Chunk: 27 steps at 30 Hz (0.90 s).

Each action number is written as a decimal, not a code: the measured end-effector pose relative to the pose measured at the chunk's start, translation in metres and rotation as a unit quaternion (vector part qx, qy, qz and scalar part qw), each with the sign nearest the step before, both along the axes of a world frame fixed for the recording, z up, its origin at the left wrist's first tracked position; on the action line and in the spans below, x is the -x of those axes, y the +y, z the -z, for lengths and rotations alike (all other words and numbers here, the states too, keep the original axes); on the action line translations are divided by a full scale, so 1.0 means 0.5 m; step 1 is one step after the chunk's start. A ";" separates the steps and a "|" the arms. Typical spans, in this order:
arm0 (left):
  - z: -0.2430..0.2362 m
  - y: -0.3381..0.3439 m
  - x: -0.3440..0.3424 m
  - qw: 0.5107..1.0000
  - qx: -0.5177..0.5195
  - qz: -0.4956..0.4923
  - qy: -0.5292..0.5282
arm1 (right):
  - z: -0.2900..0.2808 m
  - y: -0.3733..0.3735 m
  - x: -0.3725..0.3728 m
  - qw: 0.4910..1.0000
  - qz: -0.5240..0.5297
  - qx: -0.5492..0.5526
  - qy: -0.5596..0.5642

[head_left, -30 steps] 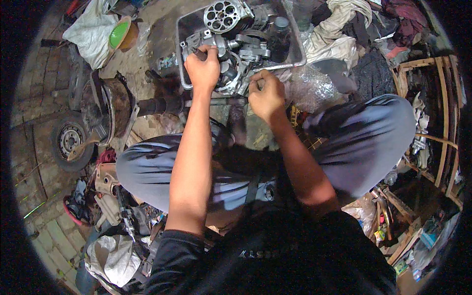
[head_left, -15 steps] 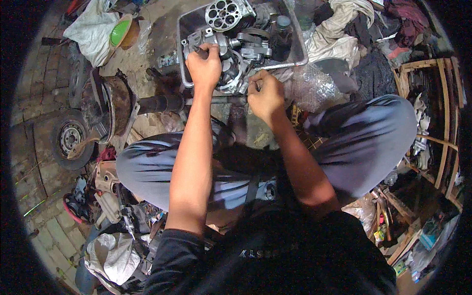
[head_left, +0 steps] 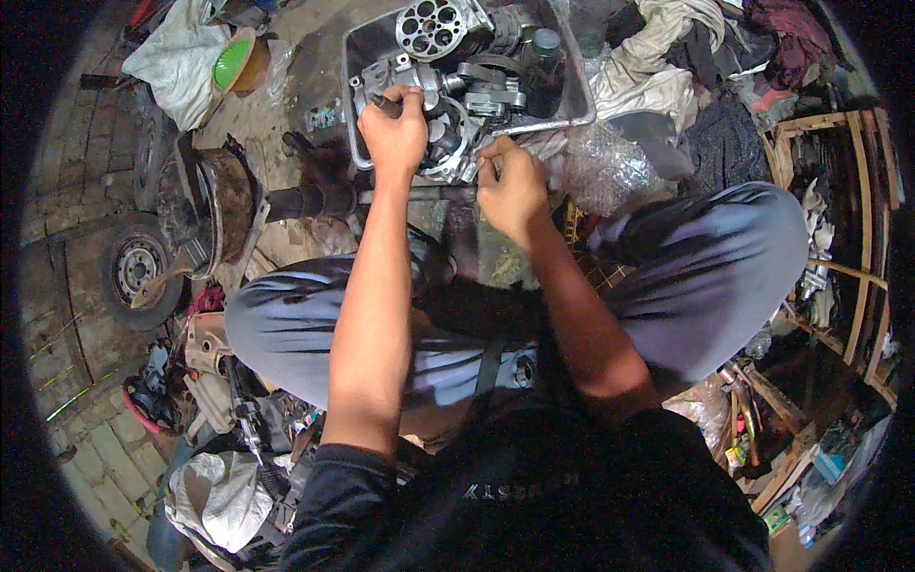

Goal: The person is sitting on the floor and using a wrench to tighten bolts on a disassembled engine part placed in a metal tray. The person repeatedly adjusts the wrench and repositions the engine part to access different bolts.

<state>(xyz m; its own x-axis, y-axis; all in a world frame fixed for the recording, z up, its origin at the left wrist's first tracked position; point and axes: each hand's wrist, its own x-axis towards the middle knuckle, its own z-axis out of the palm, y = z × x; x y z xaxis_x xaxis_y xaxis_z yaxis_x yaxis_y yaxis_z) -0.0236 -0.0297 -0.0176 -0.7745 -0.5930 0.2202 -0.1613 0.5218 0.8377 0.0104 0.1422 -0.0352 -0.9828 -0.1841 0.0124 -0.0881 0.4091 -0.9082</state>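
Observation:
A grey metal tray [head_left: 355,143] on the ground in front of me holds several greasy silver engine parts [head_left: 474,91], among them a round disc with holes [head_left: 430,27]. My left hand [head_left: 394,133] is closed around a dark-handled tool [head_left: 385,103] and rests on the engine casting at the tray's near left. My right hand [head_left: 511,186] is at the tray's near edge, fingers pinched on a small part I cannot make out, touching the same casting [head_left: 448,157]. I sit with knees spread on either side.
A dark axle shaft [head_left: 315,202] with a rusty brake drum [head_left: 221,195] lies left of my hands. A small wheel [head_left: 138,269] sits further left. Rags [head_left: 658,67], a plastic bag [head_left: 605,172], a green bowl [head_left: 232,65] and wooden frames [head_left: 848,229] surround me.
Both hands stay on the casting at the tray's near edge; they have shifted only slightly, with the right hand's fingers working at the same spot.

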 end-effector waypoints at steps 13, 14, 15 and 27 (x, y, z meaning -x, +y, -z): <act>-0.002 0.004 -0.003 0.999 0.011 -0.003 0.032 | -0.005 0.000 0.001 1.000 0.019 -0.014 -0.015; 0.001 0.002 -0.003 0.999 0.010 0.001 0.037 | -0.011 0.002 0.000 0.999 0.008 -0.027 -0.021; 0.004 0.001 -0.007 0.999 0.006 -0.001 0.033 | -0.017 0.005 -0.002 0.999 -0.002 -0.018 -0.035; 0.030 0.021 -0.068 0.978 0.036 0.090 0.184 | 0.023 -0.002 -0.042 1.000 0.009 0.014 0.000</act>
